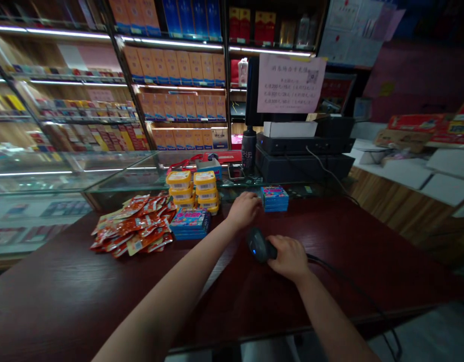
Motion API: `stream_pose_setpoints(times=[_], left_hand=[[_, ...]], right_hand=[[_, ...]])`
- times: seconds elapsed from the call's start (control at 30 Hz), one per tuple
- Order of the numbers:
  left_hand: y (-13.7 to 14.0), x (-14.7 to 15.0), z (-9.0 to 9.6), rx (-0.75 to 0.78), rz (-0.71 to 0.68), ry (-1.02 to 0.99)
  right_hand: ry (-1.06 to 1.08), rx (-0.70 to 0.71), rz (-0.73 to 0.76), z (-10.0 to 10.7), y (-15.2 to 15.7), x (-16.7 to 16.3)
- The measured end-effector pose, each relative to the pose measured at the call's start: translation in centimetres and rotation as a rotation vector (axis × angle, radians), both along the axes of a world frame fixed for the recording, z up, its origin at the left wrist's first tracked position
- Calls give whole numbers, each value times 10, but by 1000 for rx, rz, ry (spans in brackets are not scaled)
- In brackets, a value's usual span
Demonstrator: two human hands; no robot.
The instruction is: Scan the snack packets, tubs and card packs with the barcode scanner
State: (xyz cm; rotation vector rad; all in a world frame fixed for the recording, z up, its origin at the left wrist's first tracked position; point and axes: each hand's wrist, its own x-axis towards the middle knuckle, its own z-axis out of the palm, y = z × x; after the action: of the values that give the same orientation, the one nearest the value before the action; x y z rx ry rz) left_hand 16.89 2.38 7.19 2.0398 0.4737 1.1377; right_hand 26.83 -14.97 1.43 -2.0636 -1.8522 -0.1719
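My right hand [290,256] is wrapped around the handle of a dark barcode scanner [257,245], which shows a small blue light and trails a black cable to the right. My left hand [244,211] reaches forward over the counter, fingers a little bent and apart, with nothing visible in it. Just right of its fingertips sits a short stack of small blue boxes [275,199]. On its left side, another stack of blue boxes [190,224] stands before yellow-lidded tubs [206,191] piled in two columns. Beside them lies a heap of orange snack packets [135,226].
The dark red counter [84,301] borders a glass display case [122,173] at the back. Behind stand a monitor with a paper notice [290,83], a dark bottle [248,150], a phone [236,172] and a black cash drawer [303,167]. Shelves of boxes [179,68] fill the wall.
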Motion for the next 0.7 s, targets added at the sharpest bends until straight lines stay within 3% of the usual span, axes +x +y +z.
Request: stream_pose_setpoints(times=[0.17,0.27,0.33,0.4,0.5,0.57,0.63,0.7], left_hand=[[11,67,-5,-246,-68,-172],[12,86,-8,-403,-39,-230],[12,91,-9,-425,6,-197],[13,91,-9,-228,52,2],[13,85,-6,410,97,523],[14,77,-1,751,111,752],[15,64,5,897,143,804],[16,46,11,881,221,745]], right_hand=[[11,-6,3,0,1,2],[18,-3,-1,1,1,2],[23,0,-3,1,0,2],[28,-2,-1,1,0,2],[33,-4,0,0,1,3],[37,-4,-4,-1,1,3],[42,-4,-7,-2,1,3],[47,-5,-8,-2,0,3]])
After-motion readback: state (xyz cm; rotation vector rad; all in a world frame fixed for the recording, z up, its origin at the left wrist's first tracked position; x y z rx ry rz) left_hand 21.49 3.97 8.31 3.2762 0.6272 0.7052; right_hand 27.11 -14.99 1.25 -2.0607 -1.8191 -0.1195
